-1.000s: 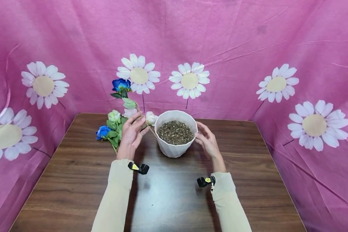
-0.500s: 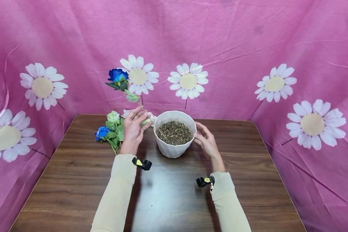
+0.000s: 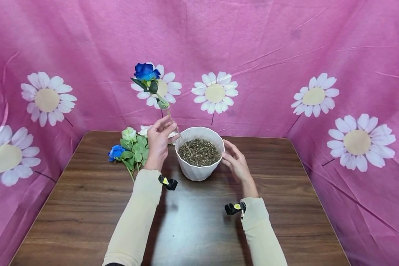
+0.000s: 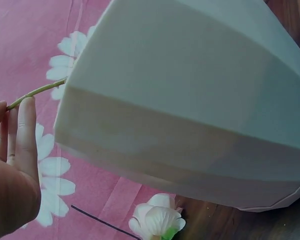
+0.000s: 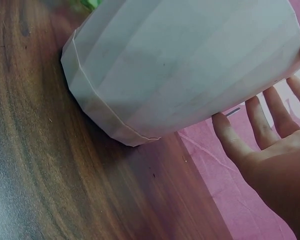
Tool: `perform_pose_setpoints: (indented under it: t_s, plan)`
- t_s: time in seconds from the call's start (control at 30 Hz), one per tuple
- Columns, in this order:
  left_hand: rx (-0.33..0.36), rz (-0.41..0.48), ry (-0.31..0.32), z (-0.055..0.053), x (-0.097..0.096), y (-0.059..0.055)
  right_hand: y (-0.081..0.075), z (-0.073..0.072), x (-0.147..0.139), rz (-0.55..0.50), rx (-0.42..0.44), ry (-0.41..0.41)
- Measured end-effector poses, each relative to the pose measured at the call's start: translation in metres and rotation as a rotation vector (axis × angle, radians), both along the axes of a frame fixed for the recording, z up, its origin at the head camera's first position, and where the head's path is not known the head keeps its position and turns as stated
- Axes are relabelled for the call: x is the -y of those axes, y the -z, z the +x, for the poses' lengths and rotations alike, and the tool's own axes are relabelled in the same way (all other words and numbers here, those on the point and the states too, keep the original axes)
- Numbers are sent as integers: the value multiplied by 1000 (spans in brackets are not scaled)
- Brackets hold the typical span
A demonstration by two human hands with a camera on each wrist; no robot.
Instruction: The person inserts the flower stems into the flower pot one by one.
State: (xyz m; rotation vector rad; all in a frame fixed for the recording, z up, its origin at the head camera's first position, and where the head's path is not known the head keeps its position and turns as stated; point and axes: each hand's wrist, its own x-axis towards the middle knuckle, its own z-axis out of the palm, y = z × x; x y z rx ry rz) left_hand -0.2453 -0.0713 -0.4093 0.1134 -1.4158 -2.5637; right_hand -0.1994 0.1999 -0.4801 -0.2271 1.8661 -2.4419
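Blue rose (image 3: 147,71), one: above left hand (image 3: 158,142), stem (image 4: 37,91) pinched there, lower end at soil (image 3: 204,151) rightward | white pot (image 3: 197,171): between hands; right hand (image 3: 238,162), fingers spread, touching its side | step, judged: setting stem into soil; next calls for gentle, straight push | loose flowers (image 3: 137,148): left of left hand | wooden table (image 3: 193,232): beneath hands | pink daisy-print cloth (image 3: 266,40): beyond

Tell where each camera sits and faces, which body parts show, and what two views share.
Head: worn on the head, facing forward-down at the pot; left hand, right hand, sleeves show.
Left wrist: worn there, facing the pot's side and stem; left hand shows.
Right wrist: worn there, facing the pot's side and table; right hand shows.
Both wrist views share the pot.
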Motion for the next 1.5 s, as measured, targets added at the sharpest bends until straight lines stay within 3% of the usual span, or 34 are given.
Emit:
perform_pose_setpoints:
  t_s: [0.43, 0.7, 1.0, 1.27, 1.5]
  plan:
    - [12, -138, -44, -7, -15, 0, -3, 0, -1, 1, 8, 6]
    - [-38, -271, -19, -12, -22, 1, -3, -1, -2, 0, 10, 2]
    - [-53, -362, -4, -12, -32, -1, 3, -3, -1, -10, 6, -3]
    - [-117, -549, 2, -15, -37, 0, 2, -1, 0, -15, 12, -2]
    - [-137, -635, 5, -17, -42, 0, 0, 1, 0, -9, 7, -4]
